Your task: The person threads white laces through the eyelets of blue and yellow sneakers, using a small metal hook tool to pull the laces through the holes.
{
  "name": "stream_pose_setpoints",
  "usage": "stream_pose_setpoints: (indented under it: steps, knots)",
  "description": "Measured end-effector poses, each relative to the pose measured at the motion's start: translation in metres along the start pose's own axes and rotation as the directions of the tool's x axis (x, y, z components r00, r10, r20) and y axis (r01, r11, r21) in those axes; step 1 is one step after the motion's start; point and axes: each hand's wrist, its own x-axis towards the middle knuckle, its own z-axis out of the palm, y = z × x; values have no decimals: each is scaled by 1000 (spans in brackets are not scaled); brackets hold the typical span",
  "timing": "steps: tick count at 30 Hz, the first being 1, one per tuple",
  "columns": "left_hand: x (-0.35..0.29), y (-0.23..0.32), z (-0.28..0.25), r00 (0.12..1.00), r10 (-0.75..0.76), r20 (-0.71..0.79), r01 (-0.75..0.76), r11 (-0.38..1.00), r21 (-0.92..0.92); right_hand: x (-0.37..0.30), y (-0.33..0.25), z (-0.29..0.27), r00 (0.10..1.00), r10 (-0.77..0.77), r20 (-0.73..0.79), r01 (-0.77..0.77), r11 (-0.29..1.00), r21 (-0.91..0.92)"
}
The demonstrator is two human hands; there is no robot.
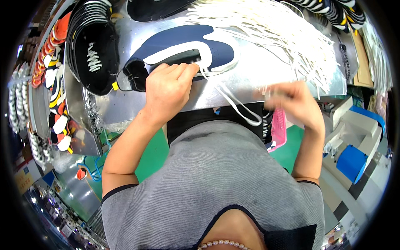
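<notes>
A navy and white shoe upper (175,41) with a black lining lies on the metal table in front of me. My left hand (168,89) is closed on its near edge, thumb and forefinger pinched beside the white part. From that pinch a white shoelace (233,100) runs out to the right and hangs in a loop over the table's front edge. To the right of the loop, my right hand (291,100) is in the air, its fingers smeared by motion. Whether it holds anything is not visible.
Many loose white laces (287,41) are spread over the table's right side. Nested black shoe uppers (93,58) stand at the left, and another dark upper (156,9) lies at the back. Below the table edge is a pink basket (278,130). A grey machine with a blue part (352,162) stands at right.
</notes>
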Motion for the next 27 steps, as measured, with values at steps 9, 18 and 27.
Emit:
stream_pose_setpoints:
  steps: [9, 18, 27]
  knots:
    - [17, -20, -15, 736, -286, 614, 658, 517, -548, 97, 36, 29, 887, -86, -453, 181, 968, 171]
    - [38, -28, 5, 235, -233, 943, 963, -78, -260, 97, 47, 51, 868, -170, -467, 296, 931, 211]
    - [29, -25, 10, 531, -428, 731, 842, 169, -513, 88, 57, 44, 919, 70, -389, 50, 956, 290]
